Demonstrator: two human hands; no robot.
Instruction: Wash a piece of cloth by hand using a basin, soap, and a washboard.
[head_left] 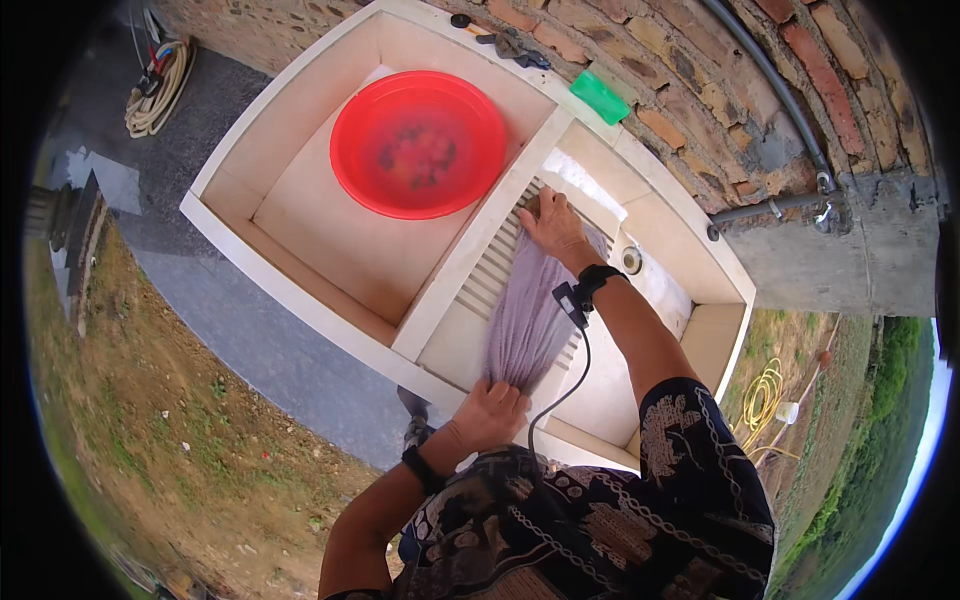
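A long greyish-purple cloth [530, 305] lies bunched lengthwise over the ribbed washboard [487, 268] of a pale stone sink. My left hand [490, 412] is closed on the cloth's near end, by the sink's front edge. At the far end, my right hand [555, 225] is curled over the cloth against the ridges; its fingertips are partly hidden. Between the two hands the fabric is drawn out in loose folds.
A red basin [345, 165] with blurred contents stands in the left sink compartment [290, 262]. On the back rim lie a green object [600, 97] and a dark crumpled item [515, 47]. A brick wall [680, 90] rises behind; a drain [631, 260] shows at right.
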